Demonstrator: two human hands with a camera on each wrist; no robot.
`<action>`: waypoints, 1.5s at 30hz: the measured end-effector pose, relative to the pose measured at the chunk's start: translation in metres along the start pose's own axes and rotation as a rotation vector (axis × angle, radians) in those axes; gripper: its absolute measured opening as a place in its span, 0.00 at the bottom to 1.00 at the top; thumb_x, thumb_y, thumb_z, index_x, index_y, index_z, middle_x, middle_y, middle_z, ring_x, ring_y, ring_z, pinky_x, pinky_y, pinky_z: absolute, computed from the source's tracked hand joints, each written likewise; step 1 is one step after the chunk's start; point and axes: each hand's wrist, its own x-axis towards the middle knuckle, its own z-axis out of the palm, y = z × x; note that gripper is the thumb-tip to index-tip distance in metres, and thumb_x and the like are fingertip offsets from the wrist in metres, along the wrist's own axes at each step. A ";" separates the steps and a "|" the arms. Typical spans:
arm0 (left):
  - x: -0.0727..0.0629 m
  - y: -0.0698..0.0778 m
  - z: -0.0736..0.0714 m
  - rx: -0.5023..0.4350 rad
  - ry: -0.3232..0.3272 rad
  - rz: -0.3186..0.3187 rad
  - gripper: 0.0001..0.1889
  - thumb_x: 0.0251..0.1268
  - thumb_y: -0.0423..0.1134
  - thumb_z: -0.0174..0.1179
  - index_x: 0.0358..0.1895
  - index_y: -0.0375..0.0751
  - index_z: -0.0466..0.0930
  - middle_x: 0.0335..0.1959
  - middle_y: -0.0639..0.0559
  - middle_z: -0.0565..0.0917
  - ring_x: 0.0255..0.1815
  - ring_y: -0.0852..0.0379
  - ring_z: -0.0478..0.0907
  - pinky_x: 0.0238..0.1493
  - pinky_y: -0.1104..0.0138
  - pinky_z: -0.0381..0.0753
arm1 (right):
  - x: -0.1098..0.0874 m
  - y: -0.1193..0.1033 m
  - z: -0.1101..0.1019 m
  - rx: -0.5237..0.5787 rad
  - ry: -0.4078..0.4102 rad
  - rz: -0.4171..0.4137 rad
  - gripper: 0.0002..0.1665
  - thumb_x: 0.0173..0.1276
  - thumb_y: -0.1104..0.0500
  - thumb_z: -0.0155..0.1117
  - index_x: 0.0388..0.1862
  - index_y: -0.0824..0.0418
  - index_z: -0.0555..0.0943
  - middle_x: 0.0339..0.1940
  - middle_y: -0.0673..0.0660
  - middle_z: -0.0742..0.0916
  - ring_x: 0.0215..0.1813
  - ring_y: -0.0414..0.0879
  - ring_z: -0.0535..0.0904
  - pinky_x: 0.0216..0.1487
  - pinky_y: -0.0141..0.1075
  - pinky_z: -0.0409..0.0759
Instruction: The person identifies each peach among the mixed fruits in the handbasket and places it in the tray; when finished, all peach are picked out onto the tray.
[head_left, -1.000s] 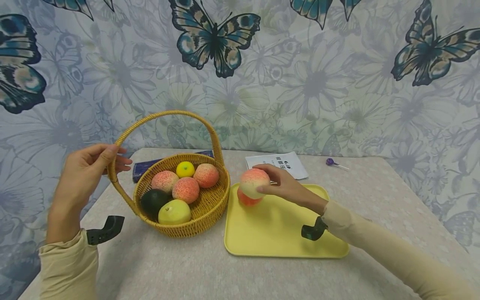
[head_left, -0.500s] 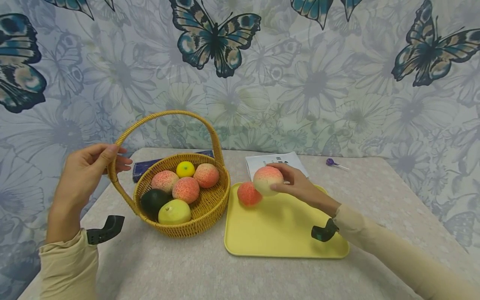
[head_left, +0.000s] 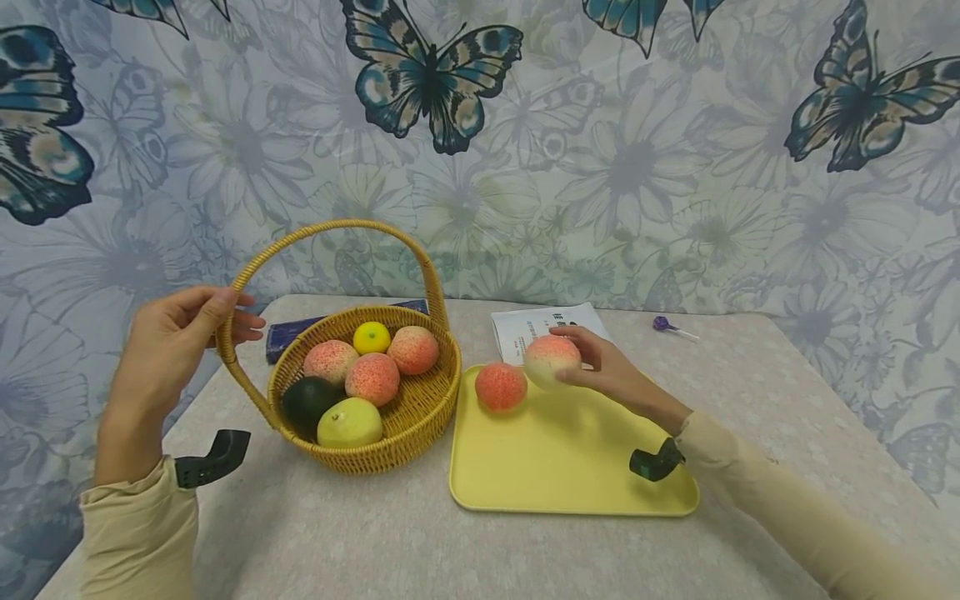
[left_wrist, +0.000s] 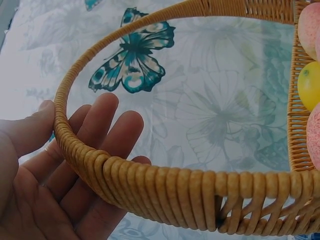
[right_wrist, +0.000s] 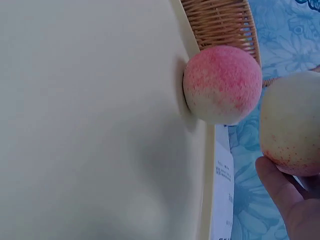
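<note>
My left hand (head_left: 176,337) is at the left side of the wicker basket (head_left: 420,440), holding its arched handle (left_wrist: 145,185) with the thumb on one side and the fingers behind. Inside the basket lie several peaches (head_left: 372,379), a small lemon-like yellow fruit (head_left: 371,338), a dark green avocado-like fruit (head_left: 309,403) and a pale yellow-green round fruit (head_left: 349,423). My right hand (head_left: 600,367) grips a pale peach (right_wrist: 292,122) with a pink top, above the back of the yellow tray (head_left: 562,467). Another peach (head_left: 501,387) rests at the tray's back left corner.
White printed paper (head_left: 517,333) lies behind the tray, partly covered by the held peach and hand. A purple lollipop (head_left: 662,323) is at the back right. Behind the basket is a dark blue packet (head_left: 283,337). A butterfly-patterned cloth (head_left: 637,167) hangs behind the table.
My right hand has carried its peach to the right, away from the peach lying on the tray, which is now uncovered. The left hand and basket have stayed in place.
</note>
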 end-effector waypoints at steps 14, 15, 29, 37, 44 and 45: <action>0.001 0.000 0.002 0.008 -0.005 -0.003 0.15 0.74 0.44 0.50 0.46 0.36 0.80 0.27 0.64 0.86 0.30 0.66 0.85 0.36 0.80 0.78 | -0.003 0.013 -0.013 -0.089 -0.046 0.051 0.37 0.63 0.56 0.69 0.69 0.57 0.66 0.59 0.55 0.80 0.59 0.51 0.76 0.57 0.39 0.74; 0.001 0.000 0.002 0.008 -0.005 -0.004 0.15 0.74 0.44 0.50 0.47 0.36 0.80 0.27 0.65 0.86 0.30 0.66 0.85 0.36 0.80 0.78 | -0.003 0.013 -0.013 -0.091 -0.044 0.054 0.37 0.63 0.56 0.69 0.69 0.57 0.66 0.58 0.55 0.80 0.59 0.51 0.76 0.57 0.39 0.74; -0.001 0.000 0.001 0.004 0.002 -0.005 0.14 0.74 0.44 0.50 0.46 0.37 0.80 0.27 0.62 0.86 0.29 0.65 0.85 0.35 0.79 0.78 | -0.004 0.026 -0.009 -0.149 -0.074 0.061 0.34 0.62 0.55 0.70 0.66 0.50 0.69 0.58 0.53 0.80 0.58 0.51 0.74 0.59 0.46 0.70; -0.001 0.000 0.001 0.006 0.000 -0.008 0.14 0.74 0.44 0.50 0.46 0.38 0.80 0.27 0.63 0.86 0.29 0.65 0.85 0.36 0.80 0.78 | -0.005 0.030 -0.007 -0.164 -0.092 0.079 0.33 0.63 0.54 0.69 0.65 0.51 0.69 0.59 0.52 0.79 0.61 0.51 0.73 0.62 0.48 0.67; 0.000 0.001 0.001 0.005 0.000 -0.010 0.15 0.74 0.45 0.50 0.47 0.38 0.80 0.27 0.63 0.86 0.30 0.65 0.85 0.36 0.79 0.78 | -0.007 0.032 -0.007 -0.175 -0.088 0.079 0.34 0.62 0.53 0.69 0.66 0.51 0.68 0.59 0.52 0.79 0.60 0.49 0.74 0.61 0.46 0.68; 0.000 0.001 0.001 0.005 -0.001 -0.010 0.15 0.74 0.45 0.50 0.47 0.38 0.80 0.27 0.63 0.86 0.30 0.65 0.85 0.36 0.79 0.78 | -0.008 0.033 -0.008 -0.179 -0.088 0.081 0.34 0.62 0.53 0.69 0.66 0.51 0.68 0.59 0.52 0.79 0.60 0.50 0.74 0.61 0.47 0.68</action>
